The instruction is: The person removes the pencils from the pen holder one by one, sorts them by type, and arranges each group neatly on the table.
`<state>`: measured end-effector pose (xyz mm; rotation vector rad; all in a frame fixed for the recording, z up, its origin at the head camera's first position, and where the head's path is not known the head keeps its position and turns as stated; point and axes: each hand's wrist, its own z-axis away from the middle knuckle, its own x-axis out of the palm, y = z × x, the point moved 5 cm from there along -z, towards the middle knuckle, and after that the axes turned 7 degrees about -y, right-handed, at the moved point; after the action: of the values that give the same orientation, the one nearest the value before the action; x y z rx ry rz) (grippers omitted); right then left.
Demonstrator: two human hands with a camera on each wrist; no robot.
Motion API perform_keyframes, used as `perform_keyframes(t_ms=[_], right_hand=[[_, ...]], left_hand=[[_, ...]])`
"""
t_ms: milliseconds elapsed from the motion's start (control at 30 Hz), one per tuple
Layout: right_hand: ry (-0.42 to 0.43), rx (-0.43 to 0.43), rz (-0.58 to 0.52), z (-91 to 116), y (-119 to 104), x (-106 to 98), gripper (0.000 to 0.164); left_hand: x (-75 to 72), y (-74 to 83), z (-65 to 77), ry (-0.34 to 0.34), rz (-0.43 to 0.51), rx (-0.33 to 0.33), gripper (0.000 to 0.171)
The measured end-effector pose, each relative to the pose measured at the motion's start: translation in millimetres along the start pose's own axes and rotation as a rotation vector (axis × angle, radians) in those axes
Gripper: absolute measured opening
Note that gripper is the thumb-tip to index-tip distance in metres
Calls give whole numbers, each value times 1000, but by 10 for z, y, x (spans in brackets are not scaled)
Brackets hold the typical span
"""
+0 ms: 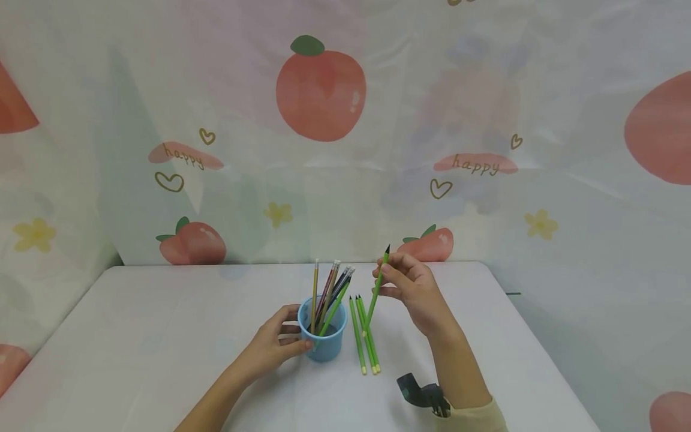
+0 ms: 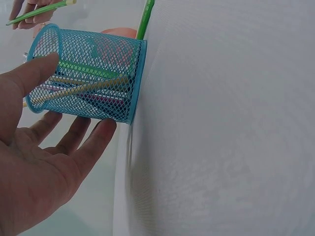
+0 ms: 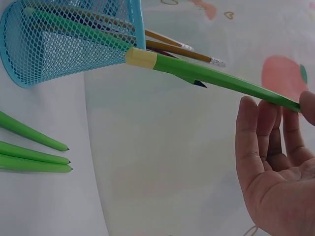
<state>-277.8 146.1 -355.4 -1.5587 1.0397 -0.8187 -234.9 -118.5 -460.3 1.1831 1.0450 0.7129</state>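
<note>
A blue mesh pencil cup (image 1: 325,350) stands on the table, holding several pencils that lean to the right. My left hand (image 1: 272,343) grips its side, with the thumb in front and the fingers curled behind. In the left wrist view the thumb lies near the cup's rim (image 2: 59,44). My right hand (image 1: 414,292) pinches a green pencil (image 3: 211,76) near its dark tip. That pencil slants with the tip up and its pale yellow end down, over the loose pencils. One green pencil (image 1: 336,307) stands tip up among the others in the cup.
Several green pencils (image 1: 355,336) lie side by side on the white table (image 1: 162,336), just right of the cup, tips pointing away. A fruit-patterned cloth (image 1: 345,180) hangs behind the table. A black wrist mount (image 1: 418,393) sits at the right forearm.
</note>
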Motion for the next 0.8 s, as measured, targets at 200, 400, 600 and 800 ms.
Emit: perform_keyframes(t_ms=[200,400,600,800], right_hand=[[-5,22,19,-24,81,-25,17],[0,59,21,-43,152,-52,20],[2,79,18,-58,209,-70,21],[20,107,29,-80,296,-108,21]], left_hand=[[4,2,11,5,7,-8,67],[3,9,10,1,3,1,66],[0,-1,11,-6,12,10,67],[-5,-1,6,-5,13,11,67]])
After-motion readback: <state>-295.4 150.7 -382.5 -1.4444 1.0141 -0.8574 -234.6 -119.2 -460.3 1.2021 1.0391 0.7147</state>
